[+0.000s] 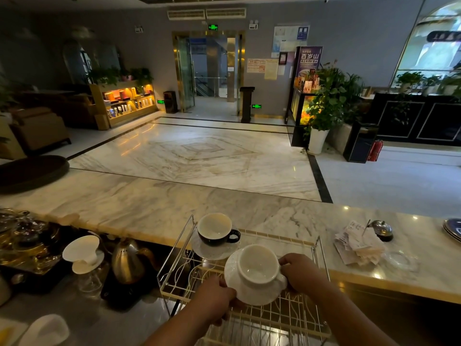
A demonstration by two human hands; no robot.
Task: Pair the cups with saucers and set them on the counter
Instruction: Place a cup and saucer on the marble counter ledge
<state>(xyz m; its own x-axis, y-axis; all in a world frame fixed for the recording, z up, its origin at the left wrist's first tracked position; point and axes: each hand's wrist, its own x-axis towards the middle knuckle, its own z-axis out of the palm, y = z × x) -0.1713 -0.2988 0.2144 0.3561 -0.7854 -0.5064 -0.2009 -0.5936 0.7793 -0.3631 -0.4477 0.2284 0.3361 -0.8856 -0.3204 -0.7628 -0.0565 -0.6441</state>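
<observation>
Hands (212, 294) (303, 272) hold white cup (258, 267) on saucer (252, 297).

Two cups: a white cup (258, 267) between the fingers of the left hand (214, 293) and right hand (300, 270), a black cup (217, 229) beyond them. Two saucers, near saucer (252, 294) and far saucer (212, 251). One wire rack (277, 319), one kettle (127, 262).

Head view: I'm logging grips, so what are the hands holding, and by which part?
Left hand grips the white saucer by its left rim. Right hand holds the white cup on it at its right side; handle hidden.
</observation>
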